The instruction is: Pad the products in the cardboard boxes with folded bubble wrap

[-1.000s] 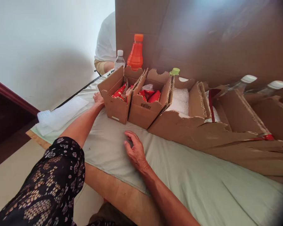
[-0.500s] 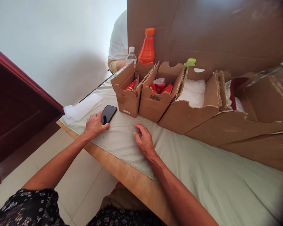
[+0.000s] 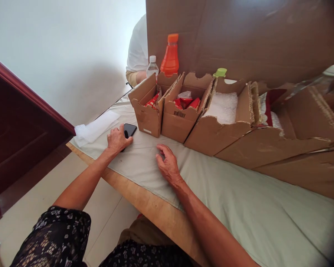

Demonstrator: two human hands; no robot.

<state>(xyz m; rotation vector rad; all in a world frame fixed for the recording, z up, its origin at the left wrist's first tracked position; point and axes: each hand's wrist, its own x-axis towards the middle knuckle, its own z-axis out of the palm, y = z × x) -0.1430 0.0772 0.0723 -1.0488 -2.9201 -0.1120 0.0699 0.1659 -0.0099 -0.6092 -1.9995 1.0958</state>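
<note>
A black phone (image 3: pixel 130 129) lies flat on the pale green cloth (image 3: pixel 144 148). My left hand (image 3: pixel 117 139) is closed over its near part, thumb at the right edge and fingers at the left; the phone's far part shows. To the right, my right hand (image 3: pixel 167 162) rests on the cloth, fingers loosely curled, thumb and forefinger apart, holding nothing. Just beyond it stand cardboard bins: the left bin (image 3: pixel 148 120) and its neighbour (image 3: pixel 176 124) hold red packets. A third bin (image 3: pixel 208 139) contains white bubble wrap (image 3: pixel 222 106).
A folded white sheet (image 3: pixel 96 128) lies at the table's left corner. An orange bottle (image 3: pixel 170 57) and a clear bottle (image 3: pixel 152 68) stand behind the bins, before a tall cardboard panel (image 3: pixel 225 37). A person's white sleeve (image 3: pixel 137 48) shows behind. More bins extend right.
My left hand has moved right and forward over the phone, now covering more of it. My right hand stays much as it was. The view has shifted slightly.
</note>
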